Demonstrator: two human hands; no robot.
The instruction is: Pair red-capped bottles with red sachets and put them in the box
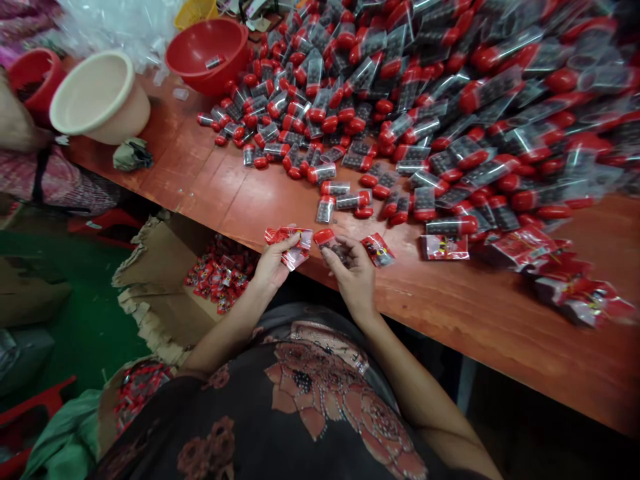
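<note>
Over the table's front edge, my left hand (271,267) grips red printed plastic packets (299,255) between thumb and fingers. Just to its right, my right hand (358,279) is closed around a clear tube with a red cap (325,237) and dark contents. The cap points toward the packets, a small gap apart. Right behind my right fingers lies another red packet (379,251) on the table. A large heap of similar red-capped tubes (320,120) spreads across the table beyond both hands.
More red packets lie along the table (500,320) at right. A red bowl (200,47) and a cream bowl (95,100) stand at back left. Below left, a cardboard box (160,267) holds filled red packets (225,277). Another person's arm (17,120) shows at far left.
</note>
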